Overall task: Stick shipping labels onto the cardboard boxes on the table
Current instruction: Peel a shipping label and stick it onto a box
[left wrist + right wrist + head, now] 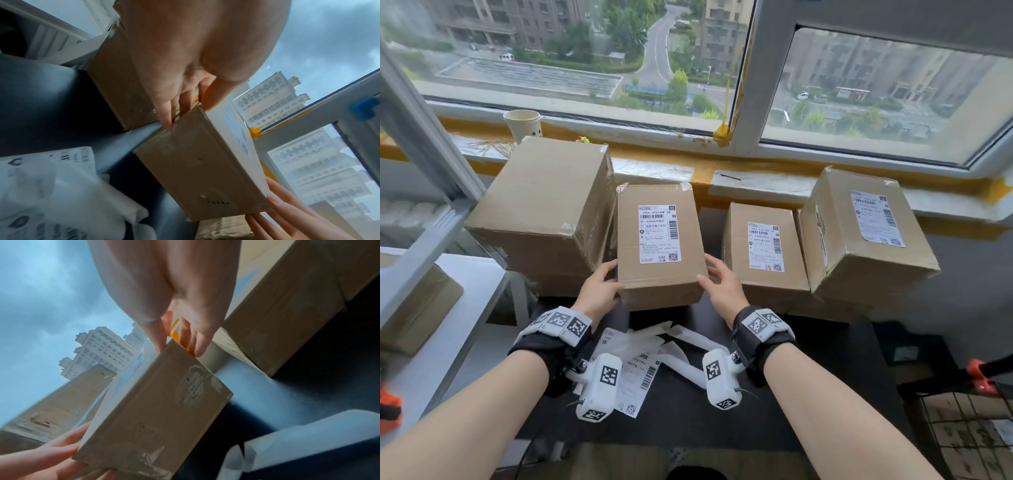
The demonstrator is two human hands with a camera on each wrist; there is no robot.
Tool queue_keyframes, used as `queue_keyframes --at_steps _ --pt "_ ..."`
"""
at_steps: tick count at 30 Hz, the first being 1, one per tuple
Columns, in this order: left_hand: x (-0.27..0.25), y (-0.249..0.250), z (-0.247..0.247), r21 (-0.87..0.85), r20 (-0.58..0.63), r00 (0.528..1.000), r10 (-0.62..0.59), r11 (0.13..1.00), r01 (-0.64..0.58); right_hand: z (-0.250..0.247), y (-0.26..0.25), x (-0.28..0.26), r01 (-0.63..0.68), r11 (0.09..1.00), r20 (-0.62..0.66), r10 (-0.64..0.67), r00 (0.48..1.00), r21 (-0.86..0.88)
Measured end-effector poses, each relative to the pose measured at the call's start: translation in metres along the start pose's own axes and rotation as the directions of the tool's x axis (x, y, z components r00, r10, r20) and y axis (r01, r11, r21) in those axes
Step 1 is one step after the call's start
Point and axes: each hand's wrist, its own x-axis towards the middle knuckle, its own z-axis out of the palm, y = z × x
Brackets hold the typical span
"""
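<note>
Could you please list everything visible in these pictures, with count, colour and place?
Cardboard boxes: four, brown, in a row on the table below the window; the held box stands second from the left.
Stuck labels: three, white, on the tops of the three right-hand boxes; one on the held box.
Large box: one, brown, far left, no label visible.
Loose label sheets: several, white, on the dark table near the wrists.
Paper cup: one, white, on the windowsill.
Left hand: grips the held box's left side.
Right hand: grips its right side.

4 brown cardboard boxes [661,246] in a row on the dark table, 3 with white shipping labels [659,234].
</note>
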Motion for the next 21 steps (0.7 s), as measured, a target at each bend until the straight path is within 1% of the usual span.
queue_keyframes --at_steps 3,6,9,11,14,16,18,21 --pt "-0.010 0.024 0.001 -0.056 0.023 0.997 0.067 0.996 -0.066 -0.011 -0.022 -0.005 0.061 0.998 -0.060 -0.060 0.996 0.019" --pt "-0.018 0.048 0.009 -0.111 0.064 0.990 0.124 0.987 -0.116 -0.029 -0.044 -0.014 0.111 0.994 -0.121 -0.109 0.987 0.004" --pt "-0.023 0.071 0.027 -0.073 0.114 0.973 0.199 0.979 -0.192 -0.052 -0.063 -0.024 0.135 0.991 -0.226 -0.129 0.966 0.014" --pt "-0.023 0.082 0.044 -0.079 0.172 0.964 0.204 0.978 -0.193 -0.070 -0.069 -0.032 0.132 0.991 -0.278 -0.134 0.951 -0.026" --pt "-0.026 0.092 0.074 -0.085 0.265 0.944 0.195 0.980 -0.179 -0.094 -0.066 -0.042 0.077 0.991 -0.352 -0.110 0.930 -0.108" --pt "-0.029 0.095 0.095 -0.087 0.317 0.930 0.187 0.982 -0.168 -0.106 -0.061 -0.046 0.055 0.987 -0.410 -0.113 0.905 -0.150" --pt "-0.031 0.098 0.112 -0.082 0.355 0.917 0.178 0.984 -0.160 -0.117 -0.061 -0.052 0.023 0.988 -0.452 -0.092 0.887 -0.155" --pt "-0.029 0.099 0.131 -0.069 0.380 0.911 0.159 0.987 -0.143 -0.132 -0.059 -0.057 -0.034 0.976 -0.479 -0.075 0.875 -0.214"
